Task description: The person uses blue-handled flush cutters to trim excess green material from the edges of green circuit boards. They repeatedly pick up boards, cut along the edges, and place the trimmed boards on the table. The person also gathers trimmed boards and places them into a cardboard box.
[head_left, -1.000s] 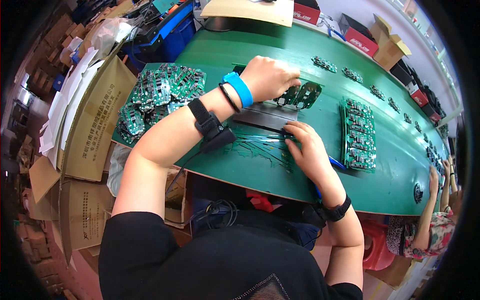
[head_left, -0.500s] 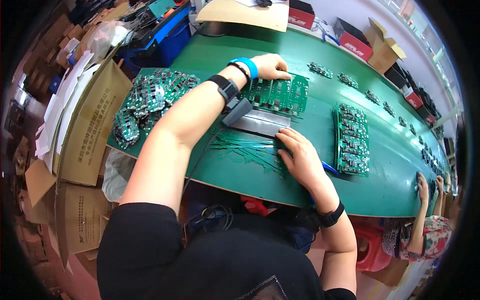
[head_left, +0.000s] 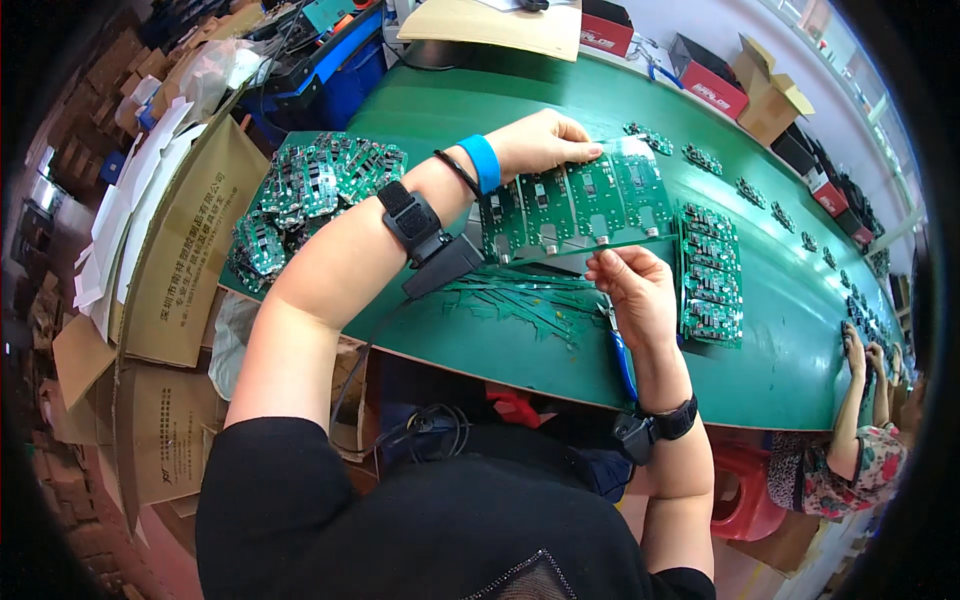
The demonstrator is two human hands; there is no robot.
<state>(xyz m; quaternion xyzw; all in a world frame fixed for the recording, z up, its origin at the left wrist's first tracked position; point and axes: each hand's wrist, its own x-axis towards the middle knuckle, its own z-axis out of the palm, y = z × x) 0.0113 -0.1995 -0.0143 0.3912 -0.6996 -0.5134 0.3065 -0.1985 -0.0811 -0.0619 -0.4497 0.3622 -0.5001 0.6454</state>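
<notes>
A green circuit board panel (head_left: 585, 205), divided into several joined boards, is held up tilted above the table. My left hand (head_left: 548, 143) grips its far edge, thumb near the top right part. At the near edge, the thumb and fingers of my right hand (head_left: 638, 290) pinch the panel's rim. Below lie thin green offcut strips (head_left: 520, 302), with a metal plate mostly hidden behind the panel. Blue-handled pliers (head_left: 624, 362) lie beside my right wrist. To the right stands a stack of similar panels (head_left: 712, 275).
Separated boards lie in a heap (head_left: 320, 185) on the left of the green table (head_left: 450, 100). A row of small board groups (head_left: 750, 192) runs along the right, toward a co-worker's hands (head_left: 855, 350). Cardboard (head_left: 200, 240) stands at the left edge; boxes (head_left: 708, 75) line the back.
The panel has been lifted off the metal plate and tilted up. My right hand has moved from the plate to the panel's near edge, uncovering the pliers.
</notes>
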